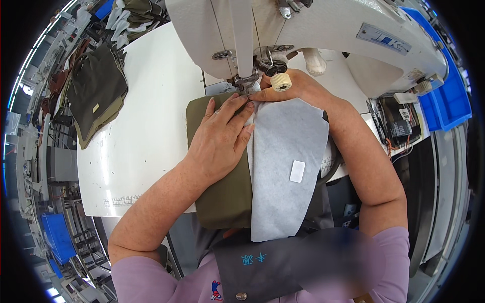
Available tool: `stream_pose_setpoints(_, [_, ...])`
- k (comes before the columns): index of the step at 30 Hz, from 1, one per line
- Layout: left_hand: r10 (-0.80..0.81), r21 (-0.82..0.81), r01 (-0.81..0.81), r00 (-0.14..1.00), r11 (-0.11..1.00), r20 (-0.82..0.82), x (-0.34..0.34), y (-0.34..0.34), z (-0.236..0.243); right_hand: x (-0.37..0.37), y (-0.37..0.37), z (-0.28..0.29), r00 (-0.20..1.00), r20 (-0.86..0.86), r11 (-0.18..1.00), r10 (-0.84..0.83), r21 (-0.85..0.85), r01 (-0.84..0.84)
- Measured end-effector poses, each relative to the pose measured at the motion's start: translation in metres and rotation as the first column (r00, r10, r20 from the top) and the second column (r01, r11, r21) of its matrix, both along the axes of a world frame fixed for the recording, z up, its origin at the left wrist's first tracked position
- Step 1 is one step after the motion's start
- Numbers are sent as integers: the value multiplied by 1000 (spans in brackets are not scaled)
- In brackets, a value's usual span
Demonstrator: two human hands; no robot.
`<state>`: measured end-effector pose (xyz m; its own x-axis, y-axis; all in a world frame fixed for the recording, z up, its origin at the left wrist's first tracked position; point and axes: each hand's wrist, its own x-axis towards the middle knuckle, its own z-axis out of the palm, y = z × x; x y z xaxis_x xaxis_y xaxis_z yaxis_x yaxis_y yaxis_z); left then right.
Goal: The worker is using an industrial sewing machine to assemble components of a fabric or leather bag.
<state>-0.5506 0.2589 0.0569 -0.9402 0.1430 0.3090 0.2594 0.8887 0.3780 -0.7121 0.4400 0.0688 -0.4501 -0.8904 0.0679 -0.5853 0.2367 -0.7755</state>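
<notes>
An olive fabric panel [222, 197] and a pale grey fabric panel [280, 146] with a small white sticker [297, 171] lie side by side, meeting along an edge under the needle area. My left hand [217, 136] rests flat on the olive panel, fingers stretched toward the presser foot [246, 81]. From the right, my right hand [295, 91] reaches behind the tension knob [281, 82]. Its thumb and fingertips close on the top edge of the pale panel beside the foot; some fingers are hidden. Both panels hang toward my lap.
The white sewing machine [323, 28] stands over a white table [146, 101]. Dark and olive cut pieces [98, 86] are stacked at the left edge. At the right are a blue bin [439, 103] and a small box of tools [399, 118]. A ruler strip [121, 200] marks the near edge.
</notes>
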Motion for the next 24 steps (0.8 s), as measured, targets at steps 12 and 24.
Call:
stream_pose_setpoints(12, [-6, 0, 6, 1000, 1000, 2, -2, -1, -3, -2, 2, -6, 942, -332, 997, 49, -36, -65])
stream_pose_setpoints(24, [-15, -14, 15, 1000, 1000, 4, -2, -2, -1, 0, -1, -2, 994, -105, 998, -20, 50, 26])
